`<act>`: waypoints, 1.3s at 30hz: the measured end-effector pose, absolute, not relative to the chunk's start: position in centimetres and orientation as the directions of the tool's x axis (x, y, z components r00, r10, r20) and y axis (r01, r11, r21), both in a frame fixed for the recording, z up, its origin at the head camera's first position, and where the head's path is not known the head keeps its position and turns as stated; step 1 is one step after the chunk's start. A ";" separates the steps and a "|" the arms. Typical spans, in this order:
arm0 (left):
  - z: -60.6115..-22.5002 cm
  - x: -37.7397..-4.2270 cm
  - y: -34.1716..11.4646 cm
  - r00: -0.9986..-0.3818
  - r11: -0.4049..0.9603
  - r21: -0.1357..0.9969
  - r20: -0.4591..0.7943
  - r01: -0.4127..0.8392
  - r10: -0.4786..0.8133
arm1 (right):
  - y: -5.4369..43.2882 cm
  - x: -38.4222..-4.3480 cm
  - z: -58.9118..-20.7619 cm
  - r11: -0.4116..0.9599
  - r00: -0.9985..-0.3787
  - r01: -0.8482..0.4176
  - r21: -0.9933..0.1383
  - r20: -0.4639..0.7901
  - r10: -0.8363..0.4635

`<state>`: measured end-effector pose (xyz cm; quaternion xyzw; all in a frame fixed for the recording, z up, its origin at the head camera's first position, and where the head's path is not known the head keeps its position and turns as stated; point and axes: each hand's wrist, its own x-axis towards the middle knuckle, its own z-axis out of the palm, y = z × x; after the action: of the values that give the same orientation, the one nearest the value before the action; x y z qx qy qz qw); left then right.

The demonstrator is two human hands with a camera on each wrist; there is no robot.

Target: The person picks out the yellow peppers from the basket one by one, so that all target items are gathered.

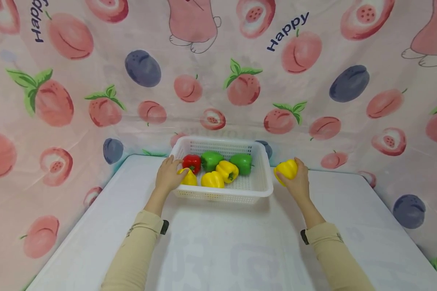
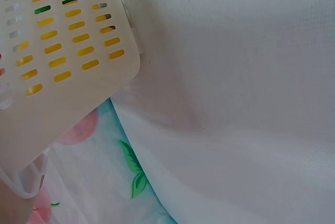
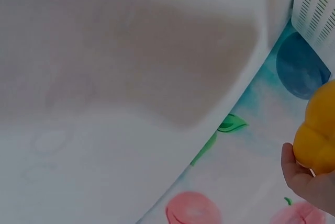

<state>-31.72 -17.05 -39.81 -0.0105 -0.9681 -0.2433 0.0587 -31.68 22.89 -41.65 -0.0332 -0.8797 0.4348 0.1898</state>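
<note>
My right hand (image 1: 296, 180) grips a yellow bell pepper (image 1: 287, 169), thumb on the near side and fingers round the far side. It holds the pepper just right of a white plastic basket (image 1: 253, 193); in the right wrist view, fingers curl under the yellow pepper (image 3: 320, 130). My left hand (image 1: 168, 173) holds the basket's left rim, its thumb reaching inward over a yellow bell pepper (image 1: 190, 180). Inside the basket lie a red bell pepper (image 1: 192, 161), two green ones (image 1: 211, 159) and more yellow ones (image 1: 213, 180).
The basket stands toward the back of a table with a white cover (image 1: 218, 242). Behind it hangs a pink cloth (image 1: 218, 93) printed with fruit, which also runs along the sides. The left wrist view shows the slotted basket wall (image 2: 68, 41) close up.
</note>
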 end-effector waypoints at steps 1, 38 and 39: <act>-39.8 -31.7 -17.1 -0.993 0.881 0.470 0.119 0.048 -0.009 | 22.9 -31.8 -41.7 0.623 -0.927 -0.101 -0.776 0.300 0.224; -40.1 -31.9 -17.2 -0.992 0.879 0.474 0.126 0.050 -0.012 | 21.8 -34.5 -43.6 0.687 -0.940 0.140 -0.713 0.124 0.319; -40.1 -31.9 -17.2 -0.992 0.880 0.473 0.128 0.050 -0.012 | 21.8 -34.6 -43.6 0.689 -0.941 0.140 -0.711 0.122 0.317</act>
<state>-31.94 -17.17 -40.14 -0.0097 -0.9674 -0.2451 0.0637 -34.64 21.80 -43.65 -0.1252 -0.9113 0.3741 0.1183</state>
